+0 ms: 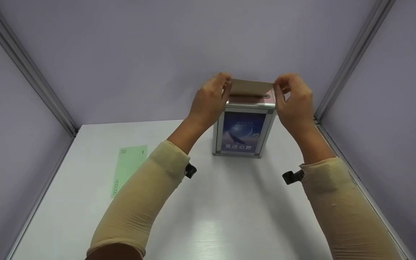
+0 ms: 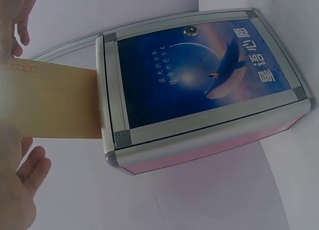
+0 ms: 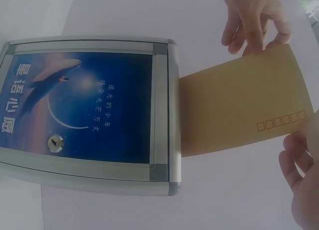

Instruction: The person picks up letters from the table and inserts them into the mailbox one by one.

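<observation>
A brown envelope (image 1: 251, 87) stands on edge over the slotted top of a metal-framed box (image 1: 244, 131). My left hand (image 1: 209, 97) pinches its left edge between thumb and fingers, and my right hand (image 1: 296, 101) pinches the right edge. In the right wrist view the envelope (image 3: 239, 95) shows a row of small red squares near its upper end, while its lower end meets the box's top. The box's front carries a blue picture (image 2: 199, 70) of a whale with white lettering, and a round keyhole lock (image 3: 56, 143) sits beside it.
A pale green printed sheet (image 1: 130, 162) lies flat on the white table (image 1: 208, 216), left of the box and partly behind my left sleeve. Grey walls (image 1: 139, 54) with metal edge rails close in the table at the back and sides. The box stands near the back wall.
</observation>
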Tool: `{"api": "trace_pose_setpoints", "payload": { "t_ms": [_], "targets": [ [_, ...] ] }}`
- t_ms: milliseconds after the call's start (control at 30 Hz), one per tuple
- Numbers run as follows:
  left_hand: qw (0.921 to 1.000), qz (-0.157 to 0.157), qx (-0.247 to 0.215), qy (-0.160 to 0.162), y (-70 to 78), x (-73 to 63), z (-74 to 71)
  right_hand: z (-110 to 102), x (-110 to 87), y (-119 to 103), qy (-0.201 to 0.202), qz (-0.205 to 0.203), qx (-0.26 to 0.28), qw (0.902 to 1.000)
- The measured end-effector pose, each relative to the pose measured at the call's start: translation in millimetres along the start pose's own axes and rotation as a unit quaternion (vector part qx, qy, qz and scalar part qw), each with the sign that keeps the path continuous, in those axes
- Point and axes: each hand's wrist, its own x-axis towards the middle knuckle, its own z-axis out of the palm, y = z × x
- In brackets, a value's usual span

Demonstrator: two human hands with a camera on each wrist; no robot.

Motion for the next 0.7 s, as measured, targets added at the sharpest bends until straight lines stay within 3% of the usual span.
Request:
{"api": "trace_pose_setpoints", "payload": {
  "t_ms": [133, 233, 367, 700],
  "targets": [
    [0.9968, 0.033, 0.043, 0.058, 2.5, 1.5, -0.4, 0, 1.0, 6, -0.002, 0.004, -0.011, 0.9999],
    [0.9936, 0.051, 0.058, 0.082, 2.1, 2.6, 1.9, 2, 0.5, 13, -0.002, 0.002, -0.012, 0.9999],
    [0.9936, 0.044, 0.076, 0.07, -0.4, -1.9, 5.7, 9, -4.6, 19, -0.001, 0.003, -0.01, 0.9999],
    [0.9928, -0.026, 0.117, 0.011, -7.8, -15.5, 23.3, 32, -21.8, 32, -0.015, 0.063, -0.013, 0.9978]
  ]
}}
